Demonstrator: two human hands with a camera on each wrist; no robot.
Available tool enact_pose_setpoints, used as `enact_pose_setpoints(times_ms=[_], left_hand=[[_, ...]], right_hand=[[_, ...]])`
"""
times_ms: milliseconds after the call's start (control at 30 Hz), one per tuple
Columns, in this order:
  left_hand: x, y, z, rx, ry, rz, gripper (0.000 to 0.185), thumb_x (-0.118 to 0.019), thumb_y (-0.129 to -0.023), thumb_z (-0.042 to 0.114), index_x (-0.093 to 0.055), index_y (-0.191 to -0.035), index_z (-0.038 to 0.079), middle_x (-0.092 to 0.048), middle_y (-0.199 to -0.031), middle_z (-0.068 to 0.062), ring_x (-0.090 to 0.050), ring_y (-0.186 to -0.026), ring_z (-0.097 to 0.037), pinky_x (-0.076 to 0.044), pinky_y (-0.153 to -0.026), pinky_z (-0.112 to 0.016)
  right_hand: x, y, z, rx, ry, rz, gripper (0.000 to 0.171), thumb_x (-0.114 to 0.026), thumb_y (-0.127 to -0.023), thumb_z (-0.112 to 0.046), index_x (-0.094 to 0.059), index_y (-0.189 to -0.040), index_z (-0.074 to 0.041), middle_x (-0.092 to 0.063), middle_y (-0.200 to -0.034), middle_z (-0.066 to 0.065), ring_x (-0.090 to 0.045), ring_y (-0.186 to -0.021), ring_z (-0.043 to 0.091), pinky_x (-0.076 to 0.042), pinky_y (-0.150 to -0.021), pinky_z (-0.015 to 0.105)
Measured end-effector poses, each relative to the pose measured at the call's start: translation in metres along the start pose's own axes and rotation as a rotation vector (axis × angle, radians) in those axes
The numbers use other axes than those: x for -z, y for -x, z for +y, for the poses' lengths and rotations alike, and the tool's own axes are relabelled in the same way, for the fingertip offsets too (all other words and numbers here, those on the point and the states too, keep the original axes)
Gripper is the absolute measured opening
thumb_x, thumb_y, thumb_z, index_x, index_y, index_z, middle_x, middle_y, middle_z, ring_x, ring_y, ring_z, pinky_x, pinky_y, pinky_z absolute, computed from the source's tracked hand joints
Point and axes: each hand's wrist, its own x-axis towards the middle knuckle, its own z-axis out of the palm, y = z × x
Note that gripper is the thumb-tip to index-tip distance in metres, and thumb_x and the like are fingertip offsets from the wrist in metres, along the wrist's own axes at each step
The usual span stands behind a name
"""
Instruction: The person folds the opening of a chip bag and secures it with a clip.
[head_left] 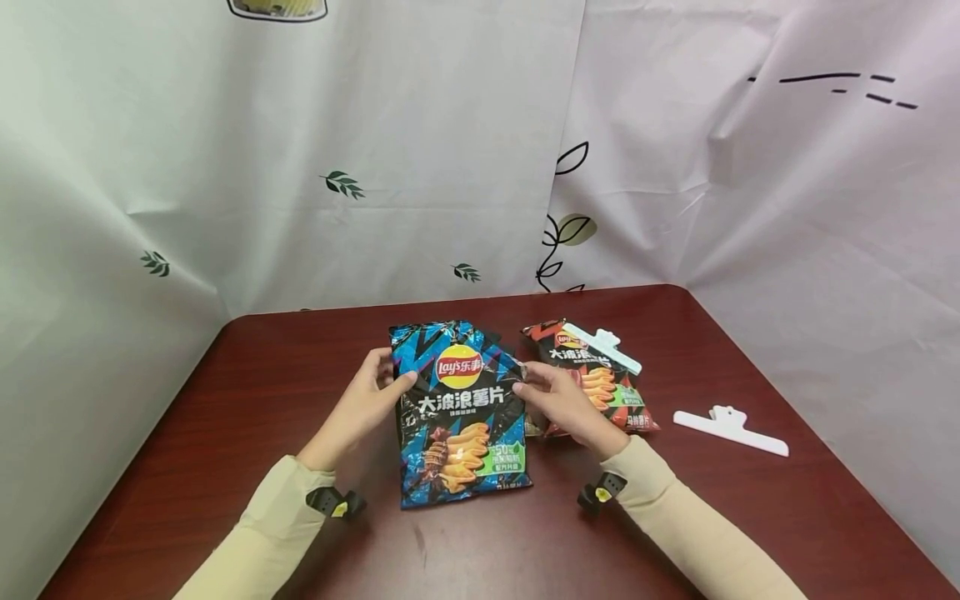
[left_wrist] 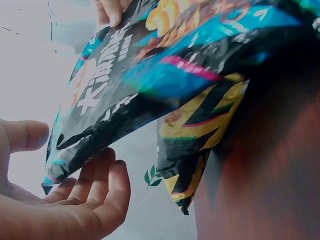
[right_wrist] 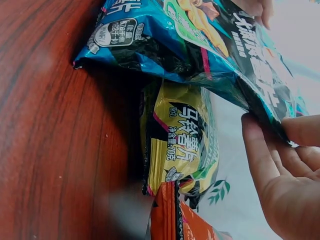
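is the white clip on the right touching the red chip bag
Apart. The head view shows bare table between the loose white clip and the red chip bag.

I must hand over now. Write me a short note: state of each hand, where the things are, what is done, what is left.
Left hand: pinches the left edge of the blue Lay's chip bag.
Right hand: pinches the bag's right edge.
Blue bag: near end on the wooden table, upper end lifted. A yellow chip bag lies beneath it.
Red chip bag: to the right, with a white sealing clip on its top.
Second white clip: loose on the table, further right.
Done: red bag clipped.
Left, probably: the blue bag carries no clip yet; the yellow bag's top is hidden.
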Motion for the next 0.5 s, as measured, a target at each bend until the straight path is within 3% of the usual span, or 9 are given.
enact_pose_setpoints(times_ms=[267,500], left_hand=[[0.011,-0.009,0.008,-0.015,-0.035,0.027,0.07,-0.054,-0.097,0.036,-0.02,-0.15,0.004,-0.038,-0.144,-0.023,-0.041,-0.129,-0.036,-0.04,-0.104,-0.052],[0.021,-0.019,0.016,-0.08,-0.063,0.042,0.062,-0.053,-0.098,0.036,-0.029,-0.147,0.007,-0.038,-0.144,-0.022,-0.042,-0.127,-0.036,-0.041,-0.102,-0.053]], right_hand=[[-0.001,0.0,-0.002,-0.009,-0.061,0.029,0.037,-0.06,-0.094,-0.013,-0.056,-0.129,0.001,-0.063,-0.121,0.02,-0.06,-0.115,0.032,-0.049,-0.096,0.043],[0.0,0.001,-0.001,0.011,-0.047,0.04,0.034,-0.055,-0.098,-0.017,-0.059,-0.127,-0.001,-0.066,-0.119,0.016,-0.062,-0.107,0.021,-0.049,-0.094,0.039]])
